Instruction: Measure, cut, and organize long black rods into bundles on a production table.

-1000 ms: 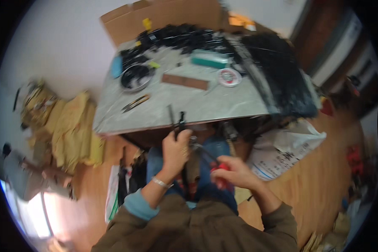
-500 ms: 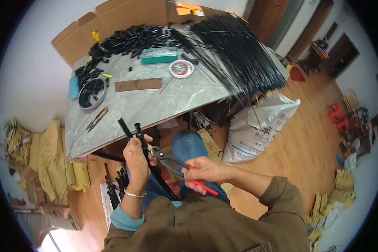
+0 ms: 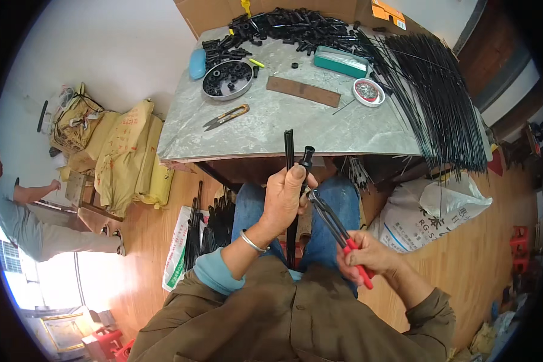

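Observation:
Above my knees, my left hand [image 3: 283, 196] is closed around a bundle of thin black rods [image 3: 289, 143]. Next to the rods, a black tubular fitting [image 3: 308, 158] sticks up from the same grip. My right hand [image 3: 368, 256] is wrapped around red-handled pliers [image 3: 332, 223] with a dark metal head. The jaws meet the black piece just beside my left fingers, which partly hide them. Whether they bite on it I cannot tell. The lower ends of the rods hang down between my legs.
Ahead, a grey marble-look table [image 3: 253, 136] carries thread snips [image 3: 226, 117], a bowl of black caps [image 3: 228, 79], a brown strip [image 3: 303, 91], a teal box [image 3: 341, 62], a tub of small metal pieces [image 3: 368, 92] and long black rods [image 3: 440, 96]. A person [image 3: 30, 217] is at far left.
The head view has swung, so the table now sits further right and a person shows at left. Both hands keep their holds; the pliers' red handles now show more plainly.

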Tool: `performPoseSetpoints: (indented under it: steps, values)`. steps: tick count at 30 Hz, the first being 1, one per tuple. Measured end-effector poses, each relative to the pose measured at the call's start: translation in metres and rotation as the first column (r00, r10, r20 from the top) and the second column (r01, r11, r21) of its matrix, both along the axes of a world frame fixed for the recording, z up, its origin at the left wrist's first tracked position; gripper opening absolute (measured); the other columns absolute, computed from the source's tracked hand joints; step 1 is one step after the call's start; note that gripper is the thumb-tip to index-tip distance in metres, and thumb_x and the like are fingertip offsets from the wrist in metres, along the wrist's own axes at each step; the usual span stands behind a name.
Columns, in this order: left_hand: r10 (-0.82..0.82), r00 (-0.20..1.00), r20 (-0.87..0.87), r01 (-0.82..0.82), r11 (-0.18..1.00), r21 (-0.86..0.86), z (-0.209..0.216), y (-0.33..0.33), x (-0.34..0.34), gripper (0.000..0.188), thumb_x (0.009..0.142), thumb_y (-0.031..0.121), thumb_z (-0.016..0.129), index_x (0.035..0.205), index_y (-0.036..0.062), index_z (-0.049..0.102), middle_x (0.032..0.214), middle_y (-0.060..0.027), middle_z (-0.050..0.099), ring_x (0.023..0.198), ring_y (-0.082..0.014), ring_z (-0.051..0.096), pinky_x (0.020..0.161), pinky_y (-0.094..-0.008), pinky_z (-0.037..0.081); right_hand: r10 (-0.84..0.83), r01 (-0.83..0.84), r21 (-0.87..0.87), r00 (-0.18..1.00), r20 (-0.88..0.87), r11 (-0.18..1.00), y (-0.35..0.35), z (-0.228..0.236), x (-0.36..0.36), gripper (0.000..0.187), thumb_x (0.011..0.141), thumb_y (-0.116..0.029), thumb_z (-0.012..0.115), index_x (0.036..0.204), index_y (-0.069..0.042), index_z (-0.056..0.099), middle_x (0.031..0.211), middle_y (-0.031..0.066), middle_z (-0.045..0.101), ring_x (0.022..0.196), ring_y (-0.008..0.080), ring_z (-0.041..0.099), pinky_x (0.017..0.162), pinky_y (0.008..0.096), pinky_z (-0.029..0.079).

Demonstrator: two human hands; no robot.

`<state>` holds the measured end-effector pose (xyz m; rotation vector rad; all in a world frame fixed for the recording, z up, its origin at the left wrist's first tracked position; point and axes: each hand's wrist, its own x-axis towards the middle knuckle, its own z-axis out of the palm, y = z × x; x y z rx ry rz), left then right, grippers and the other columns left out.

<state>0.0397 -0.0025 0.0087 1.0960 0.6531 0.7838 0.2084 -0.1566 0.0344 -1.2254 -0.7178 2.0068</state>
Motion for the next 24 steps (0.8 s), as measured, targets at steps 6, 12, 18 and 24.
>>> performPoseSetpoints:
  steps: [6, 12, 18, 24]
  values:
    - [0.046, 0.999, 0.009, -0.046, 0.999, 0.017, -0.006, 0.004, -0.006, 0.057, 0.091, 0.056, 0.049, 0.081, 0.0014, 0.057, 0.053, 0.0011, 0.046, 0.042, -0.005, 0.042, 0.04, -0.0195, 0.035, -0.404, -0.506, 0.543, 0.366, 0.839, 0.67, 0.022, 0.029, 0.005, 0.039, 0.088, -0.012, 0.057, 0.123, 0.001, 0.046, 0.088, 0.0099, 0.062, 0.072, 0.0168, 0.061, 0.062, 0.0293, 0.048]
    - [0.026, 1.0, 0.0, -0.026, 0.999, 0.041, -0.005, 0.008, -0.01, 0.053, 0.092, 0.053, 0.052, 0.081, 0.0019, 0.057, 0.054, 0.0011, 0.047, 0.043, -0.0047, 0.043, 0.04, -0.0194, 0.036, -0.107, 0.091, 0.086, 0.974, 0.201, 0.992, 0.005, 0.011, -0.011, 0.015, 0.095, -0.015, 0.052, 0.096, 0.0, 0.051, 0.072, 0.01, 0.062, 0.05, 0.0142, 0.057, 0.043, 0.0262, 0.045]
    - [0.021, 0.999, 0.024, -0.022, 0.999, 0.028, -0.004, 0.0, -0.01, 0.049, 0.092, 0.051, 0.053, 0.082, 0.0032, 0.057, 0.056, 0.0013, 0.047, 0.044, -0.0047, 0.043, 0.041, -0.019, 0.036, 0.263, -0.283, -0.018, 0.865, 0.427, 0.959, 0.024, 0.035, 0.006, 0.02, 0.085, -0.015, 0.061, 0.095, -0.002, 0.05, 0.065, 0.0071, 0.056, 0.047, 0.015, 0.055, 0.044, 0.0279, 0.046]
    - [0.039, 0.999, 0.03, -0.038, 0.999, -0.017, -0.009, 0.008, -0.01, 0.049, 0.092, 0.051, 0.051, 0.085, 0.0031, 0.057, 0.056, 0.0017, 0.047, 0.044, -0.0043, 0.042, 0.042, -0.0194, 0.036, -0.266, -0.231, 0.532, 0.667, 0.696, 0.815, 0.014, 0.011, 0.004, 0.029, 0.093, -0.024, 0.055, 0.11, -0.001, 0.052, 0.072, 0.0059, 0.061, 0.06, 0.0141, 0.059, 0.057, 0.0257, 0.048]
